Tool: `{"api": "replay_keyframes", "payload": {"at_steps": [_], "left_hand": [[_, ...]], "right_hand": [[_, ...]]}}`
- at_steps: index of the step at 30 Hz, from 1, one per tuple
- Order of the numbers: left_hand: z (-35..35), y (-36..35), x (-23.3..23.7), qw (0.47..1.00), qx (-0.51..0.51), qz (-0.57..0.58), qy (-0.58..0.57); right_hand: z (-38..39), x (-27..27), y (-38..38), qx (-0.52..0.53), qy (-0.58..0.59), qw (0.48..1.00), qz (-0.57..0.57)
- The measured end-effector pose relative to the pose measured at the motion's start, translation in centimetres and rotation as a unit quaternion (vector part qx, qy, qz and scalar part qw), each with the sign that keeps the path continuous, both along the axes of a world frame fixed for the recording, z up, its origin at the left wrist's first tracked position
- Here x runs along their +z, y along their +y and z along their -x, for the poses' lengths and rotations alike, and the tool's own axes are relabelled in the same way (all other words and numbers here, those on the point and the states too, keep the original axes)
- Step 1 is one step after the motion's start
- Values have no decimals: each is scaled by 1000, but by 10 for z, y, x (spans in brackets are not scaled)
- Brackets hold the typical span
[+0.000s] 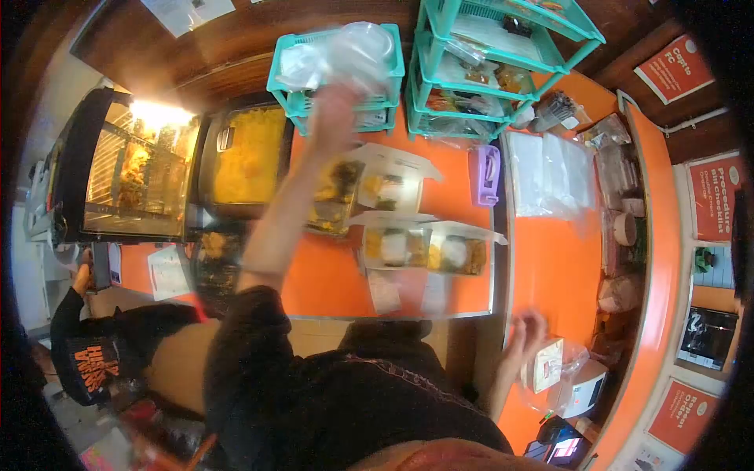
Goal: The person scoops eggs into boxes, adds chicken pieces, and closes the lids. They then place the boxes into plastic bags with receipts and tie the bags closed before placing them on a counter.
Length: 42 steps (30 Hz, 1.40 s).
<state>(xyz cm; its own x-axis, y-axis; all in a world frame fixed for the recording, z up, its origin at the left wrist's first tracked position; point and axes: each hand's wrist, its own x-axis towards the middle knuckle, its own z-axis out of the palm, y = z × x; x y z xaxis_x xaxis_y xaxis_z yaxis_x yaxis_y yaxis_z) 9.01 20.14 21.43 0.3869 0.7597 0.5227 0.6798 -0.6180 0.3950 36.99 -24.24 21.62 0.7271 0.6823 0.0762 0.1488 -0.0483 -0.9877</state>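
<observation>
Your left hand (336, 110) is stretched out to the upper middle of the frame, right at the teal plastic basket (284, 78). It meets a clear round plastic container (361, 49) that sits at the basket's top edge. The hand is blurred, so you cannot tell whether its fingers are closed on the container or only touching it.

Your right hand (528, 331) hangs at the lower right with its fingers spread and nothing between them, just beside a small cardboard box with a white label (547, 365).

Below your left forearm, open takeaway boxes of food (420, 247) lie on the orange surface (550, 267). A teal tiered rack (503, 55) stands to the right of the basket, and a tray of yellow food (247, 157) lies to its left. Another person in a black shirt (94, 357) is at the lower left.
</observation>
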Motion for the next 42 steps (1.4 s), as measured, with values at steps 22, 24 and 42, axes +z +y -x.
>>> {"api": "replay_keyframes", "payload": {"at_steps": [22, 24, 42], "left_hand": [[51, 228, 25, 959, 142, 183, 160], [62, 236, 39, 967, 110, 184, 135], [79, 212, 106, 720, -121, 398, -555]], "right_hand": [[61, -76, 65, 48, 229, 972, 32], [59, -59, 64, 50, 198, 978, 31], [8, -68, 7, 18, 189, 981, 47]]}}
